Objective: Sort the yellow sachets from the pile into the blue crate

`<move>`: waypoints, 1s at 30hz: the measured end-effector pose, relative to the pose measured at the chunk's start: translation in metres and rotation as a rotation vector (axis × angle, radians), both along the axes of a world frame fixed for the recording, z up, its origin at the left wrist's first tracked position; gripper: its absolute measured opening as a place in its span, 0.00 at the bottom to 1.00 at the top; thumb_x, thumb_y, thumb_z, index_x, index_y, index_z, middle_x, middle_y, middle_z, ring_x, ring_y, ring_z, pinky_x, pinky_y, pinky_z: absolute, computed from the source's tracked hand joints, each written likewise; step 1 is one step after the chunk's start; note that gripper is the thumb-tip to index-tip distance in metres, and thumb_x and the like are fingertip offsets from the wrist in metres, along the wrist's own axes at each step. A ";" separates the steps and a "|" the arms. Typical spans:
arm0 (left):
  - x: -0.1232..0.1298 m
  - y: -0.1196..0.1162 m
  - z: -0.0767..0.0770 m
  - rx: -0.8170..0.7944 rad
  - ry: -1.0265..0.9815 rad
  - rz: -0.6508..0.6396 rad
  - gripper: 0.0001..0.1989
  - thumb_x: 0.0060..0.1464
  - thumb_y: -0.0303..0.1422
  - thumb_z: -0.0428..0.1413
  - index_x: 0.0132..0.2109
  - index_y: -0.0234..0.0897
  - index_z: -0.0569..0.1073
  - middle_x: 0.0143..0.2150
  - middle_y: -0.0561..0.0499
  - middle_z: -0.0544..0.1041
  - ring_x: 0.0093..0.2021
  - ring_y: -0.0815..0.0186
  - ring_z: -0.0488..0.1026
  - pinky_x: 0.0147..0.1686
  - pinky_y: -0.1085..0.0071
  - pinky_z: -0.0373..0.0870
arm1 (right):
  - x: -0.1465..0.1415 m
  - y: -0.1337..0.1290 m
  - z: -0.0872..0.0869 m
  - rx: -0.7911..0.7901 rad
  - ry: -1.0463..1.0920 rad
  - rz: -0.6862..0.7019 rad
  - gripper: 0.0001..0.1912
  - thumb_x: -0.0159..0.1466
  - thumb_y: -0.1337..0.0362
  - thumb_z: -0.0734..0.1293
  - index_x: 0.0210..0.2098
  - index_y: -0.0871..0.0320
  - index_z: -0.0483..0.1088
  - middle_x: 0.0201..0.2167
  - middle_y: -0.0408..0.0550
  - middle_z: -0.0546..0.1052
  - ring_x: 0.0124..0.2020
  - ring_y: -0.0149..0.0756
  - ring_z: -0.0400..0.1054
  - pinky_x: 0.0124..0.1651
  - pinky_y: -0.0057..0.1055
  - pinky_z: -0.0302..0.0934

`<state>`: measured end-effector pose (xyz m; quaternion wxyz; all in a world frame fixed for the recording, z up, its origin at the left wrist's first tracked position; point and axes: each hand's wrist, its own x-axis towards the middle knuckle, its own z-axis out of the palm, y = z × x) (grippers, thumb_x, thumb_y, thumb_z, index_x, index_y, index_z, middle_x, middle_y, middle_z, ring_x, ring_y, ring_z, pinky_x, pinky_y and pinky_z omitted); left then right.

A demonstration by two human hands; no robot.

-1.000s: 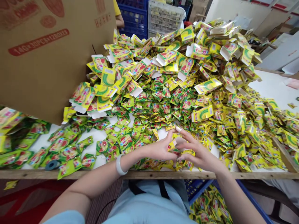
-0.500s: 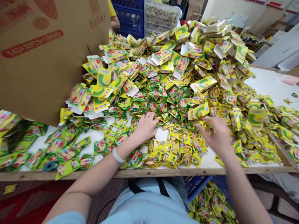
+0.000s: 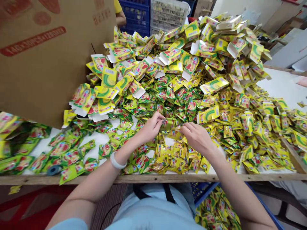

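Observation:
A big heap of small yellow-green sachets [image 3: 182,95] covers the white table [image 3: 280,84]. Flat printed cartons [image 3: 213,84] lie over the heap's back and top. My left hand [image 3: 151,127] and my right hand [image 3: 196,137] meet over the near side of the heap, fingertips pinched on sachets between them. How many sachets each hand has is hidden by the fingers. A white band [image 3: 116,163] is on my left wrist. A cluster of yellow sachets [image 3: 177,158] lies just below my hands by the table's front edge.
A large brown cardboard box [image 3: 48,54] stands at the left. Greener sachets [image 3: 64,150] spread at the front left. Blue and white crates [image 3: 153,14] and another person's arm [image 3: 120,17] are at the back. A blue bin of sachets [image 3: 216,210] sits under the table.
My hands first parted from a joined position near the table edge, reaching out over the heap. They have now come together again, a little farther up the pile, pinching sachets.

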<state>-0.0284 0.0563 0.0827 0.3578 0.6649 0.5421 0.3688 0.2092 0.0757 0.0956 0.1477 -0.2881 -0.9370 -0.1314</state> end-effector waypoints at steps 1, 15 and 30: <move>0.003 -0.003 0.002 -0.020 -0.040 -0.069 0.08 0.66 0.36 0.46 0.43 0.38 0.66 0.35 0.51 0.74 0.35 0.64 0.72 0.37 0.68 0.67 | -0.005 -0.001 0.003 0.020 -0.042 -0.004 0.08 0.69 0.72 0.60 0.37 0.57 0.69 0.32 0.48 0.74 0.34 0.39 0.65 0.35 0.33 0.54; 0.079 -0.014 0.007 -0.085 -0.340 -0.286 0.12 0.60 0.40 0.56 0.44 0.38 0.63 0.41 0.48 0.74 0.40 0.63 0.74 0.37 0.68 0.72 | 0.022 -0.048 -0.048 -1.458 1.348 -0.101 0.20 0.61 0.51 0.72 0.48 0.53 0.70 0.42 0.47 0.79 0.35 0.38 0.77 0.32 0.34 0.74; 0.137 0.148 0.024 0.893 0.499 -0.872 0.13 0.58 0.24 0.55 0.49 0.41 0.76 0.63 0.44 0.72 0.72 0.57 0.55 0.71 0.49 0.44 | 0.124 -0.083 -0.052 -1.156 1.921 -0.379 0.15 0.55 0.58 0.77 0.40 0.55 0.75 0.38 0.45 0.82 0.34 0.38 0.79 0.31 0.30 0.76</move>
